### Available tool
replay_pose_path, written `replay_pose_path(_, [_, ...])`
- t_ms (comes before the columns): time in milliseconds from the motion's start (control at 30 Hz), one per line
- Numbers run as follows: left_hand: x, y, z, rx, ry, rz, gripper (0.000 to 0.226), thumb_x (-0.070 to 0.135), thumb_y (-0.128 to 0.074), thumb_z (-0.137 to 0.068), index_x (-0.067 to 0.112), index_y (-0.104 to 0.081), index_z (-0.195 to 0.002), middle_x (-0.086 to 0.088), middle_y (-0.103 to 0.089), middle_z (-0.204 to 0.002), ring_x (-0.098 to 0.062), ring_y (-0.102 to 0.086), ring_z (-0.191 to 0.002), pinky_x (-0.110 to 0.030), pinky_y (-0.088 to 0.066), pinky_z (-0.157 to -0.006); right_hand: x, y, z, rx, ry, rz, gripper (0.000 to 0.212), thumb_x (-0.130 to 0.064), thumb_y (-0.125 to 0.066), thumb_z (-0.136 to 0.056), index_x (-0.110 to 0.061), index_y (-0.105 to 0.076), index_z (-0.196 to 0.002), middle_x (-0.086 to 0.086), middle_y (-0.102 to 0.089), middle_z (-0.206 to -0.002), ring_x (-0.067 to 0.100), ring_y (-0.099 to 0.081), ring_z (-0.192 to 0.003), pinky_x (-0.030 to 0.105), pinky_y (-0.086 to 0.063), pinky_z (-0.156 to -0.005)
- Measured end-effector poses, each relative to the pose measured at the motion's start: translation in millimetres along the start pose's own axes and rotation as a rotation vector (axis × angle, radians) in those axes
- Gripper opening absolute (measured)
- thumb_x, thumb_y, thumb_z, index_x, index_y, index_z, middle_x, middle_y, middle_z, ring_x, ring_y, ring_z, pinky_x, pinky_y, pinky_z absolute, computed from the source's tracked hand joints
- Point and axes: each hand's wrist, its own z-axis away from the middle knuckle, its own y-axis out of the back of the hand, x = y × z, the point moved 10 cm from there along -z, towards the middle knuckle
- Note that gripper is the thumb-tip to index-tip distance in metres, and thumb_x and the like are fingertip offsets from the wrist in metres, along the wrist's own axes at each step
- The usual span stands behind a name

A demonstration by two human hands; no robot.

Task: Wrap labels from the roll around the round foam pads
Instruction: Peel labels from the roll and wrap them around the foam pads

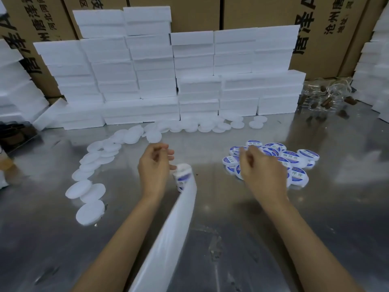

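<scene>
On the shiny metal tabletop (pixel 315 207), foam blocks (pixel 168 76) stack against cardboard boxes (pixel 328 34); left hand (pixel 154 165) pinches the label strip (pixel 168 239), right hand (pixel 263 169) hovers loosely curled over labelled pads (pixel 294 159).

Both bare forearms reaching forward side by side, left hand (pixel 154 165) back upward with fingers loosely curled, thumb side to the right, right hand (pixel 260 165) raised, fingers loosely curled, apparently holding nothing

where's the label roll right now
In the head view the label roll stands near the middle of the metal table, just right of the left hand, with its white backing strip trailing toward the camera.
</scene>
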Motion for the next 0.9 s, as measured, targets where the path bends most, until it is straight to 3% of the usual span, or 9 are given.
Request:
replay_pose_path(100, [-18,22,-28,0.147,0.013,-0.143,0.021,0.001,-0.049,-0.095,0.012,-0.063,-0.105,-0.002,-0.064,-0.097,-0.013,-0.059,-0.081,-0.028,-0.053,-0.075,-48,-38,19,-0.196,0.152,-0.075,0.035,-0.042,-0.047,-0.1,-0.019,-0.047,-0.074,0.001,-0.059,-0.057,0.034,-0.058,-0.06,0.035,-0.044,-0.054])
replay_pose_path(133, [-27,27,-37,0.148,0.046,-0.161,0.021,0.002,-0.049,-0.095,0.011,-0.063,-0.108,-0.004,-0.063,-0.1,-0.017,-0.058,-0.084,-0.025,-0.052,-0.075,-55,-49,22,-0.25,0.167,-0.114,0.035,-0.044,-0.045,-0.1,-0.019,-0.047,-0.076,-0.001,-0.056,-0.057,0.031,-0.058,-0.062,0.036,-0.046,-0.057])
replay_pose_path(233, [-58,20,-52,0.021,0.143,-0.177,0.018,0.007,-0.05,-0.095,0.017,-0.064,-0.099,-0.003,-0.065,-0.098,-0.016,-0.06,-0.078,-0.023,-0.047,-0.069,-65,-74,27,-0.353,0.186,-0.262,0.033,-0.049,-0.041,-0.1,-0.021,-0.045,-0.082,-0.006,-0.051,-0.061,0.02,-0.055,-0.063,0.036,-0.041,-0.058])
replay_pose_path(367, [-68,1,-58,-0.049,0.222,-0.035,0.026,0.003,-0.046,-0.096,0.017,-0.066,-0.088,-0.006,-0.069,-0.091,-0.018,-0.065,-0.083,-0.027,-0.053,-0.073,-69,-86,30,-0.417,0.239,-0.293,0.029,-0.054,-0.036,-0.098,-0.028,-0.042,-0.086,-0.008,-0.053,-0.067,0.011,-0.052,-0.064,0.037,-0.044,-0.06])
replay_pose_path(600, [-74,-48,-50,-0.231,0.387,0.166,0.024,0.002,-0.045,-0.095,0.011,-0.068,-0.095,-0.008,-0.074,-0.085,-0.018,-0.069,-0.074,-0.028,-0.058,-0.066,-44,-105,19,-0.463,-0.001,-0.474,0.032,-0.053,-0.038,-0.095,-0.025,-0.05,-0.083,-0.006,-0.057,-0.065,0.008,-0.054,-0.061,0.03,-0.041,-0.059])
replay_pose_path(700, [-70,-24,-91,-0.038,0.271,-0.042,0.024,0.003,-0.045,-0.093,0.016,-0.066,-0.096,-0.008,-0.068,-0.096,-0.022,-0.062,-0.079,-0.019,-0.05,-0.054,-34,-114,15,-0.472,-0.142,-0.578,0.035,-0.046,-0.042,-0.098,-0.019,-0.05,-0.078,0.003,-0.058,-0.068,0.014,-0.054,-0.062,0.04,-0.047,-0.067])
replay_pose_path(767, [-70,-9,-124,0.018,0.176,-0.365,0.027,0.008,-0.052,-0.093,0.012,-0.061,-0.119,-0.015,-0.058,-0.119,-0.031,-0.058,-0.103,-0.019,-0.047,-0.072,-27,-119,13,-0.474,-0.225,-0.639,0.038,-0.043,-0.043,-0.1,-0.011,-0.052,-0.081,0.011,-0.059,-0.072,0.027,-0.06,-0.069,0.046,-0.05,-0.069])
replay_pose_path(833, [-87,-8,-148,-0.043,0.205,-0.607,0.048,0.021,-0.063,-0.093,0.011,-0.049,-0.138,-0.021,-0.045,-0.137,-0.036,-0.046,-0.126,-0.031,-0.039,-0.102,-24,-121,13,-0.472,-0.266,-0.684,0.041,-0.042,-0.044,-0.101,-0.006,-0.054,-0.084,0.016,-0.057,-0.069,0.035,-0.06,-0.071,0.049,-0.051,-0.067])
replay_pose_path(900, [-99,-12,-159,-0.078,0.23,-0.72,0.062,0.036,-0.067,-0.092,0.01,-0.043,-0.143,-0.024,-0.042,-0.141,-0.039,-0.037,-0.134,-0.039,-0.03,-0.11,-22,-123,13,-0.474,-0.279,-0.704,0.042,-0.042,-0.044,-0.101,-0.005,-0.054,-0.084,0.017,-0.055,-0.068,0.037,-0.058,-0.071,0.049,-0.051,-0.065])
